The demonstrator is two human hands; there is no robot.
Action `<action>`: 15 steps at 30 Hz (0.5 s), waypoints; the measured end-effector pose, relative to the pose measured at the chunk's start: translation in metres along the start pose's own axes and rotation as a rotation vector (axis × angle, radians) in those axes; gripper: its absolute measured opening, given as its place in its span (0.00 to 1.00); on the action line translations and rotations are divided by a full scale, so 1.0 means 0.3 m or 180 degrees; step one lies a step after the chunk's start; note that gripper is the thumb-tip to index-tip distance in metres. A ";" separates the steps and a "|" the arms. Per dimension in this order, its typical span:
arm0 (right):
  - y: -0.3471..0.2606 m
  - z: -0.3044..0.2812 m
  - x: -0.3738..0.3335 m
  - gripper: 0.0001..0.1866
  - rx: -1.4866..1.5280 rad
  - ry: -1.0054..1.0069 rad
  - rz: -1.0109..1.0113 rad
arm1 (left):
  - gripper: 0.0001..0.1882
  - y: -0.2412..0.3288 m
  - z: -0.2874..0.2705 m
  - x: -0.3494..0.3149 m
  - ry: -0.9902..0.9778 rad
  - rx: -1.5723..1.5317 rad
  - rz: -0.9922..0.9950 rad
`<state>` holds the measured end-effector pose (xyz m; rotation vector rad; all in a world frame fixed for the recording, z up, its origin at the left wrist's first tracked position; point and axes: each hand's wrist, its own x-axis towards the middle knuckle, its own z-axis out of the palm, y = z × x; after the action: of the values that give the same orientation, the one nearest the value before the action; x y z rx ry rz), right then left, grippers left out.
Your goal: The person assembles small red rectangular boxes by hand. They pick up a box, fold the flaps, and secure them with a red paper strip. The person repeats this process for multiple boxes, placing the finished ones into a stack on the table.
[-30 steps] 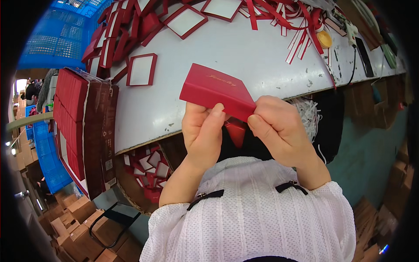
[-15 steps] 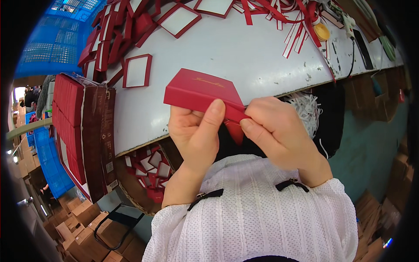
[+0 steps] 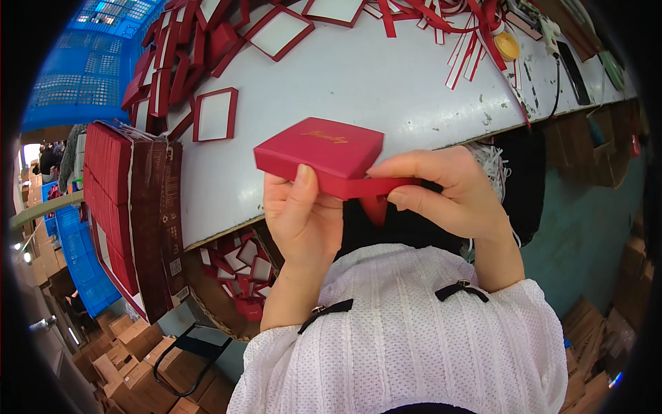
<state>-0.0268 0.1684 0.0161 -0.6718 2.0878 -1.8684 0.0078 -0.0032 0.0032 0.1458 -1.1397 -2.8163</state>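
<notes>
A flat red box (image 3: pixel 321 146) with gold lettering on its top is held up over the table's near edge. My left hand (image 3: pixel 301 214) grips it from below, thumb on its near side and fingers underneath. A narrow red strip (image 3: pixel 376 187) runs along the near side and out past the right corner. My right hand (image 3: pixel 448 183) pinches this strip between thumb and forefinger, the fingertip close to the box's corner. Below the strip hangs a pointed red piece (image 3: pixel 374 210); whether it joins the strip cannot be seen.
White table (image 3: pixel 276 96) bears a heap of red trays with white insides (image 3: pixel 215 115) at left, and red-white strips (image 3: pixel 462 58) and a yellow round tub (image 3: pixel 507 47) at right. A carton of stacked red boxes (image 3: pixel 110 200) stands left; another carton holds red-white pieces (image 3: pixel 245 265).
The box has turned and tipped, showing more of its top. My right hand has shifted right and its forefinger has straightened, with the strip now reaching out from the corner.
</notes>
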 end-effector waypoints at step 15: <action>-0.030 -0.084 0.009 0.08 -0.0521 -0.0168 0.0153 | 0.13 0.068 -0.070 -0.030 0.0127 -0.1105 0.0238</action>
<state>-0.0400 0.1883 0.0287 -0.6934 2.2195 -1.6497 0.0204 -0.0312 0.0029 0.1271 -0.6192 -2.8739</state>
